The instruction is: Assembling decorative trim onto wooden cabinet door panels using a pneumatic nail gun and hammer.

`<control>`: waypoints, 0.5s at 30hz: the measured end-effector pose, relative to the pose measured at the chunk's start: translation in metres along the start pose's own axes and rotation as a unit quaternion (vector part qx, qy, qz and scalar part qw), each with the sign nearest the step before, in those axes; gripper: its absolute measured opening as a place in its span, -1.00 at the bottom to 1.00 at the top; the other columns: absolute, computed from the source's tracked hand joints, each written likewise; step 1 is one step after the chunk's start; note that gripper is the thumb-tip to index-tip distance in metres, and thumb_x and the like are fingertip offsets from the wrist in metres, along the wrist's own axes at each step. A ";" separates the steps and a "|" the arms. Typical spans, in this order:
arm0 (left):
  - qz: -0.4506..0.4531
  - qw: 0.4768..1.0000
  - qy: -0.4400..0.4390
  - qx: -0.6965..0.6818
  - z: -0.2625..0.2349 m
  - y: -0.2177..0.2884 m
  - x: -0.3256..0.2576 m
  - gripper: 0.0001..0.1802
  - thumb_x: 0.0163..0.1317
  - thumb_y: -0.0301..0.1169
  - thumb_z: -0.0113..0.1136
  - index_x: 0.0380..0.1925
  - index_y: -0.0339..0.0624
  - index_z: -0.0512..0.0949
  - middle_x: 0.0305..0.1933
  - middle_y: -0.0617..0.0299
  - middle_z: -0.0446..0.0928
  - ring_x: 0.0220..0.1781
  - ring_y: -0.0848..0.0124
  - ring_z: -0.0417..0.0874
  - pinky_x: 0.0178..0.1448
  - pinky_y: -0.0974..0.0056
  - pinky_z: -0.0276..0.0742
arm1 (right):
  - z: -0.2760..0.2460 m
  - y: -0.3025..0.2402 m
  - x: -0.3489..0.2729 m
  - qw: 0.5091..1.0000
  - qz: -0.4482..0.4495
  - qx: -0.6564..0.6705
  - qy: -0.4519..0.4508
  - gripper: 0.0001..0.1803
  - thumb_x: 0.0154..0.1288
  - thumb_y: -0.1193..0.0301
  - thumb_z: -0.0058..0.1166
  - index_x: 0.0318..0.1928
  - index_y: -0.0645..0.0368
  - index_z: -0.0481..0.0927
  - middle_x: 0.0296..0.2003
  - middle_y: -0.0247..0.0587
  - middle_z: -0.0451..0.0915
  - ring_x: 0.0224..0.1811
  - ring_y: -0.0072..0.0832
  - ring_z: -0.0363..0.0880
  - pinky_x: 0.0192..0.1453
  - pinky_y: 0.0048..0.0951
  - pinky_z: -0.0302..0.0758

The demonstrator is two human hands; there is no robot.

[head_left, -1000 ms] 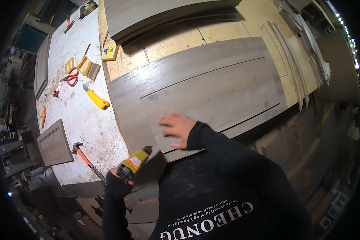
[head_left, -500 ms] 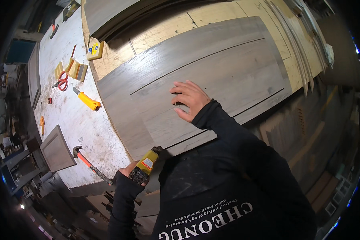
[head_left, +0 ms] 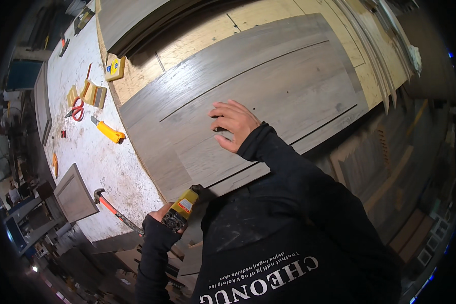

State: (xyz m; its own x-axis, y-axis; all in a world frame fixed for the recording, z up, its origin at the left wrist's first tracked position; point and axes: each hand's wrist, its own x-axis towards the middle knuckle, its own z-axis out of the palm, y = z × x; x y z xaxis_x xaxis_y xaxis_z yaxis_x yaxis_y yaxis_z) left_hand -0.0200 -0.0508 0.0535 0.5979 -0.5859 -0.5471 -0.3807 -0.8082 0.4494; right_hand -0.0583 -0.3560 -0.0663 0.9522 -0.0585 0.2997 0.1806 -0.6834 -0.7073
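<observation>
In my left hand (head_left: 160,212) is a yellow-and-black power tool, which looks like a nail gun (head_left: 184,203). My fingers are wrapped round it, partly hidden behind its body. The tool's black nose sits by the near edge of a grey wood-grain panel (head_left: 268,71). Over the middle of that panel is my right hand (head_left: 236,124), its fingers curved and the thumb apart, palm side down. A dark spot shows between thumb and forefinger, and I cannot tell whether it is shadow. Two long dark grooves run along the panel.
On the white worktop (head_left: 121,177) to the left lie a claw hammer (head_left: 117,210), a yellow utility knife (head_left: 108,131), red-handled scissors (head_left: 77,109), wood offcuts (head_left: 93,93) and a tape measure (head_left: 115,69). Stacked panels (head_left: 131,23) stand at the far side; thin strips (head_left: 372,55) line the right.
The whole scene has shifted slightly left with the head. My right hand remains over the panel and my left still grips the tool.
</observation>
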 end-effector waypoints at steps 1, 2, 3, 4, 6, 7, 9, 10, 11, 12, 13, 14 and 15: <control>0.006 1.000 0.006 -0.001 -0.001 0.001 0.000 -0.55 -0.24 -0.20 0.31 -0.29 -0.14 0.52 -0.56 0.09 0.56 -0.53 0.19 0.63 -0.40 0.25 0.56 | 0.000 0.000 0.000 1.000 -0.002 0.004 0.006 -0.78 -0.09 0.45 0.18 -0.33 0.11 0.52 -0.06 -0.20 0.47 0.19 -0.21 0.32 0.28 -0.11 0.19; 0.015 1.000 0.010 -0.002 -0.001 0.001 0.001 -0.54 -0.25 -0.20 0.33 -0.28 -0.14 0.52 -0.56 0.09 0.57 -0.52 0.19 0.64 -0.39 0.26 0.56 | 0.000 0.000 0.000 1.000 0.000 0.003 0.007 -0.78 -0.09 0.45 0.18 -0.33 0.11 0.52 -0.06 -0.20 0.47 0.19 -0.21 0.32 0.28 -0.11 0.19; 0.017 1.000 0.009 -0.002 0.000 -0.001 0.002 -0.54 -0.25 -0.20 0.33 -0.28 -0.14 0.52 -0.56 0.09 0.57 -0.52 0.19 0.64 -0.39 0.26 0.56 | 0.000 0.001 -0.001 1.000 0.000 0.003 0.008 -0.78 -0.09 0.45 0.18 -0.33 0.11 0.52 -0.06 -0.20 0.47 0.19 -0.20 0.32 0.28 -0.11 0.19; 0.019 1.000 0.012 -0.018 0.002 -0.004 0.002 -0.54 -0.25 -0.21 0.34 -0.28 -0.14 0.52 -0.55 0.09 0.57 -0.51 0.20 0.64 -0.39 0.26 0.56 | 0.000 0.002 -0.002 1.000 0.000 0.004 0.009 -0.78 -0.09 0.45 0.18 -0.33 0.11 0.52 -0.06 -0.20 0.46 0.19 -0.20 0.32 0.28 -0.11 0.19; 0.024 0.999 0.014 -0.034 0.003 -0.006 0.005 -0.53 -0.26 -0.22 0.35 -0.28 -0.15 0.52 -0.54 0.09 0.57 -0.50 0.20 0.65 -0.38 0.27 0.56 | 0.000 0.002 -0.002 1.000 0.002 0.003 0.012 -0.78 -0.09 0.45 0.18 -0.33 0.12 0.52 -0.07 -0.20 0.47 0.19 -0.20 0.32 0.28 -0.12 0.19; 0.022 0.999 0.015 -0.040 0.003 -0.005 0.004 -0.53 -0.26 -0.23 0.35 -0.28 -0.15 0.52 -0.54 0.10 0.58 -0.49 0.21 0.65 -0.38 0.27 0.56 | 0.001 0.002 -0.002 1.000 0.001 0.007 0.013 -0.78 -0.09 0.45 0.18 -0.33 0.12 0.51 -0.07 -0.20 0.47 0.19 -0.20 0.32 0.28 -0.12 0.19; 0.021 0.999 0.015 -0.047 0.002 -0.005 0.004 -0.53 -0.27 -0.24 0.36 -0.28 -0.15 0.52 -0.53 0.10 0.58 -0.49 0.21 0.65 -0.37 0.27 0.56 | 0.001 0.002 -0.001 1.000 0.002 0.006 0.012 -0.78 -0.09 0.45 0.18 -0.33 0.12 0.52 -0.07 -0.20 0.47 0.18 -0.20 0.32 0.28 -0.12 0.19; 0.024 0.999 0.015 -0.040 0.001 -0.005 0.004 -0.53 -0.26 -0.24 0.35 -0.27 -0.15 0.52 -0.54 0.10 0.58 -0.49 0.22 0.65 -0.37 0.27 0.56 | 0.002 0.003 -0.001 1.000 0.002 0.005 0.011 -0.78 -0.09 0.45 0.18 -0.33 0.13 0.52 -0.07 -0.20 0.47 0.18 -0.20 0.32 0.28 -0.12 0.19; 0.027 0.999 0.015 -0.033 0.001 -0.006 0.004 -0.53 -0.26 -0.24 0.35 -0.27 -0.14 0.52 -0.54 0.11 0.58 -0.50 0.22 0.65 -0.38 0.27 0.56 | 0.002 0.003 -0.001 1.000 0.002 0.005 0.011 -0.78 -0.09 0.45 0.18 -0.33 0.13 0.52 -0.07 -0.20 0.47 0.18 -0.20 0.32 0.28 -0.12 0.19; 0.028 0.999 0.014 -0.032 0.000 -0.006 0.004 -0.53 -0.26 -0.24 0.35 -0.27 -0.14 0.52 -0.54 0.11 0.58 -0.50 0.22 0.65 -0.38 0.27 0.56 | 0.002 0.003 -0.001 1.000 0.001 0.004 0.013 -0.78 -0.09 0.45 0.19 -0.33 0.13 0.52 -0.08 -0.19 0.47 0.18 -0.20 0.32 0.28 -0.13 0.19; 0.024 1.000 0.009 -0.018 0.000 -0.006 0.004 -0.53 -0.26 -0.24 0.34 -0.26 -0.13 0.52 -0.54 0.11 0.58 -0.50 0.22 0.65 -0.38 0.27 0.56 | 0.002 0.004 -0.001 1.000 -0.001 0.003 0.014 -0.78 -0.09 0.46 0.19 -0.33 0.13 0.52 -0.08 -0.19 0.47 0.18 -0.21 0.33 0.28 -0.13 0.19; 0.021 1.000 0.003 -0.003 -0.001 -0.006 0.004 -0.54 -0.25 -0.23 0.33 -0.26 -0.12 0.52 -0.54 0.12 0.58 -0.50 0.22 0.65 -0.38 0.27 0.56 | 0.003 0.004 -0.001 1.000 0.000 0.003 0.014 -0.78 -0.09 0.46 0.19 -0.33 0.13 0.52 -0.08 -0.19 0.47 0.18 -0.21 0.33 0.28 -0.13 0.19; 0.021 1.000 0.003 -0.002 -0.001 -0.006 0.004 -0.54 -0.25 -0.23 0.33 -0.26 -0.12 0.52 -0.54 0.12 0.58 -0.50 0.22 0.65 -0.38 0.27 0.56 | 0.003 0.004 -0.001 1.000 -0.002 0.002 0.017 -0.78 -0.09 0.46 0.19 -0.34 0.13 0.52 -0.08 -0.19 0.47 0.18 -0.20 0.33 0.28 -0.13 0.20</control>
State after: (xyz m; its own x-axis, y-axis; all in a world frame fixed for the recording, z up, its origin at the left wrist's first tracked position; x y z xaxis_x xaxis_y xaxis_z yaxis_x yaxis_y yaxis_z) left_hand -0.0145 -0.0483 0.0495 0.5848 -0.6194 -0.5237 -0.4028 -0.7822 0.4753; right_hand -0.0574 -0.3563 -0.0718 0.9425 -0.0799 0.3246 0.1862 -0.6808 -0.7084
